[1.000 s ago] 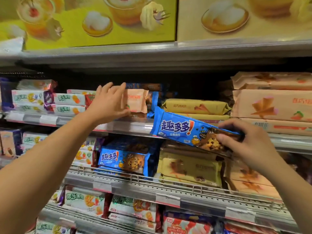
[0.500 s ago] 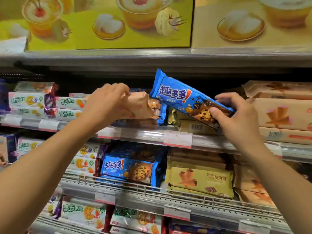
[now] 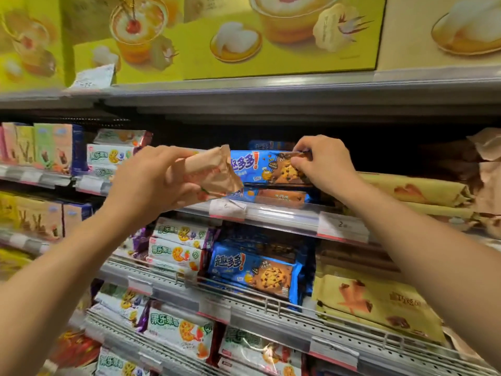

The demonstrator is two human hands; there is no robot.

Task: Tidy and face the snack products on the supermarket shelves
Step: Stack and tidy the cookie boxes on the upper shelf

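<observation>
A: Where does the blue cookie pack (image 3: 267, 167) lie, and what does each hand do?

B: It lies flat on the upper shelf (image 3: 284, 213), label outward, on top of another blue pack (image 3: 279, 197) of the same kind. My right hand (image 3: 322, 161) pinches its right end, thumb and fingers curled on the wrapper. My left hand (image 3: 151, 180) grips a peach wafer pack (image 3: 210, 173), held clear of the shelf, in front of the blue pack's left end.

A: How will the blue pack handle?

B: By my judgement: light, with a slick film wrapper that slides readily on the pack below. The cookies inside are brittle, so squeezing the middle risks breakage. The crimped end seal, or the two short ends, are the safer holds; a flat push on the end should square it to the shelf lip.

A: And the peach pack?

B: Likewise light, its wrapper crumpled and soft at the free end; wafers crush easily. I would hold it along its long edges, not at the loose flap. Similar peach packs (image 3: 485, 169) sit at the far right, well apart, with yellow wafer packs (image 3: 414, 189) between; whether it belongs there I cannot tell.
</observation>
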